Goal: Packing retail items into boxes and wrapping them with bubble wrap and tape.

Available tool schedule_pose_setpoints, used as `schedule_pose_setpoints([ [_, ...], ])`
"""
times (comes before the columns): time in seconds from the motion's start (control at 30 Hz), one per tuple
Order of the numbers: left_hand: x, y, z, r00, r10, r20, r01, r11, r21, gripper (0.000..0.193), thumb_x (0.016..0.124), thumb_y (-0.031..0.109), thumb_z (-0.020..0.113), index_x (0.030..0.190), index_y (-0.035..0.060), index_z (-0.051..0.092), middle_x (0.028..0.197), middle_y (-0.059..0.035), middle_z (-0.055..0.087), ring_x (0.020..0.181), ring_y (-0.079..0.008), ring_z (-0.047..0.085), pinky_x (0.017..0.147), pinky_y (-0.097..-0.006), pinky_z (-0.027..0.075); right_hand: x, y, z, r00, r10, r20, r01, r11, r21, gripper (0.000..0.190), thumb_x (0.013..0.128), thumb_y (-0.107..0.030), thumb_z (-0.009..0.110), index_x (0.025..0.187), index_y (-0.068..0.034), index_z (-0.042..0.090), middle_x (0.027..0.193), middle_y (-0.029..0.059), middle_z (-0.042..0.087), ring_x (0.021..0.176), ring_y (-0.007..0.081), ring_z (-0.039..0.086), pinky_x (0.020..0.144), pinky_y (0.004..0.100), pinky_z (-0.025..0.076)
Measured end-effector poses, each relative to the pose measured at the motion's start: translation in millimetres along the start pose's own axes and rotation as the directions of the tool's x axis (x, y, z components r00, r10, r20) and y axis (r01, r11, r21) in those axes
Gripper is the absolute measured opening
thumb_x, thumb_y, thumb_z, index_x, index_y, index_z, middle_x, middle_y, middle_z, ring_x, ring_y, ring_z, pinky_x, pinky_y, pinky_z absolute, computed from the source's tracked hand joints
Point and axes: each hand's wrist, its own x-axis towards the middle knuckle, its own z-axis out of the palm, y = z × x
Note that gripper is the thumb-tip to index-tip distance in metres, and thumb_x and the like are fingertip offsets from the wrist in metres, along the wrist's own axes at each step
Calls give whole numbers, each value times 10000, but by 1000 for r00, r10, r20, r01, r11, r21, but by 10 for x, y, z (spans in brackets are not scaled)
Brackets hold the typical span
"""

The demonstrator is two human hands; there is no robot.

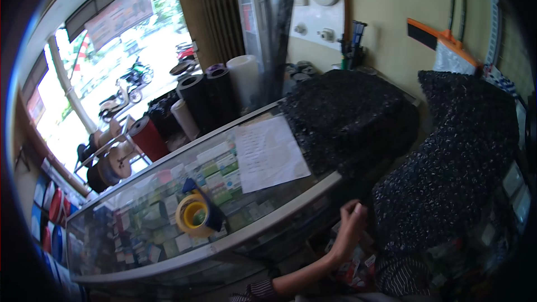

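My left hand (353, 218) is raised beside the near right corner of a glass display counter (277, 235), its fingers curled. Whether anything thin is pinched in it I cannot tell. Just right of it hangs a long sheet of what looks like black bubble wrap (436, 201). A bulky bundle in the same black wrap (352, 113) rests on the counter's right end. My right hand is out of view; only a striped sleeve (402, 274) shows below the sheet. On the glass lie a white paper sheet (270, 155) bearing writing and a tape dispenser (216, 214) with a yellow-cored tape roll (182, 214).
Small boxes (218, 184) fill the counter under its glass. Behind it stand a red roll (147, 138), black rolls (193, 96) and a clear film roll (243, 75). An orange broom head (453, 44) is by the wall. Motorcycles (121, 96) are parked outside.
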Motion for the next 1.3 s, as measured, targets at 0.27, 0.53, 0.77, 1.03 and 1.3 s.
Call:
schedule_pose_setpoints([
  [0.27, -617, 1203, -433, 989, 113, 98, -86, 965, -247, 723, 915, 282, 564, 1468, 238, 101, 1467, -177, 236, 1343, -287, 276, 1058, -458, 333, -154, 618, 1056, 944, 167, 283, -276, 870, 408, 392, 939, -190, 435, 1292, -24, 474, 1237, 184, 543, 1139, 293, 528, 1029, 416, 372],
  [0.53, -1828, 2934, -1841, 574, 807, -134, -801, 588, 108, 853, 653, -118, 539, 1445, 89, 299, 1448, -117, 342, 1293, -250, 403, 1046, -376, 407, -747, 843, 2358, 842, 130, 523, -488, 597, 637, 395, 951, -180, 418, 1314, -29, 454, 1245, 199, 538, 1145, 304, 522, 1044, 428, 359],
  [0.77, -3270, 3813, -3462, 375, 915, -150, -677, 380, 630, 890, 598, -69, 509, 1450, 82, 302, 1464, -136, 333, 1279, -262, 427, 1074, -362, 362, -1894, 1259, 3639, 810, 546, 211, -568, 645, 511, 594, 856, -121, 558, 1410, -65, 351, 1272, 156, 537, 1227, 299, 462, 1096, 487, 275],
  [1.03, -4429, 3625, -5005, 473, 641, -605, -96, 720, 687, 522, 759, 24, 639, 1274, 35, 556, 1243, -133, 579, 1139, -206, 538, 996, -299, 398, -3336, 1547, 4070, 824, 451, 343, -208, 804, -557, 674, 729, -12, 620, 1374, -91, 437, 1284, 121, 556, 1151, 230, 553, 1031, 356, 383],
  [1.3, -4257, 3447, -5257, 494, 633, -596, 591, 258, 764, 531, 716, 235, 760, 1224, 171, 618, 1383, -117, 387, 1281, -279, 365, 1032, -417, 324, -3637, 1609, 4237, 481, 843, 241, -229, 386, -894, 394, 761, -137, 680, 1144, -57, 638, 1070, 173, 654, 1046, 328, 607, 911, 368, 472],
])
